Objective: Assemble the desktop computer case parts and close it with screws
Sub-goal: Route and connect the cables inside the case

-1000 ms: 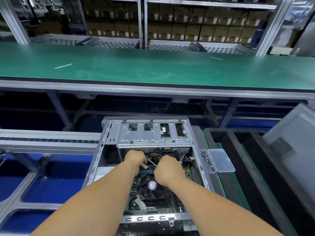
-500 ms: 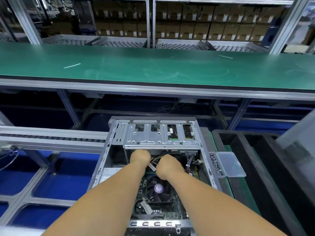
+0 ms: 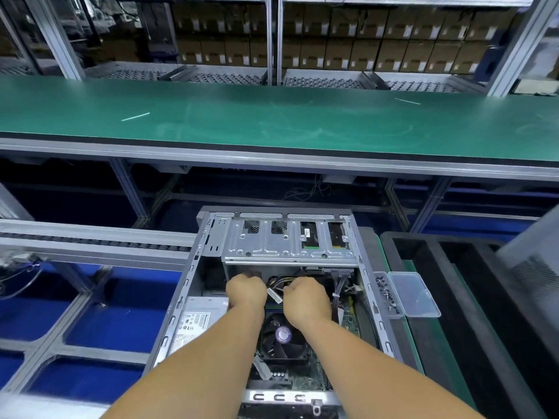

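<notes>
The open desktop case [image 3: 193, 267] lies flat in front of me with its side off. Both my hands reach inside, just below the silver drive cage [image 3: 287, 243]. My left hand [image 3: 246, 291] is curled with its back up and holds a white connector [image 3: 273, 295] that shows between the hands. My right hand [image 3: 307, 300] is fisted round the yellow and black cable bundle [image 3: 282, 279]; its fingertips are hidden. The CPU fan [image 3: 282, 337] sits under my wrists. A grey side panel [image 3: 532, 261] leans at the right edge.
A clear plastic box [image 3: 414, 294] with its lid open holds several screws [image 3: 385, 293] beside the case's right wall. The power supply [image 3: 196, 322] fills the case's left side. A black foam tray [image 3: 423, 252] lies to the right, a green bench [image 3: 272, 122] beyond, roller rails to the left.
Both hands have stayed together on the cables under the drive cage, shifting only slightly. The view has moved a little to the left, so the case sits further right in the frame.
</notes>
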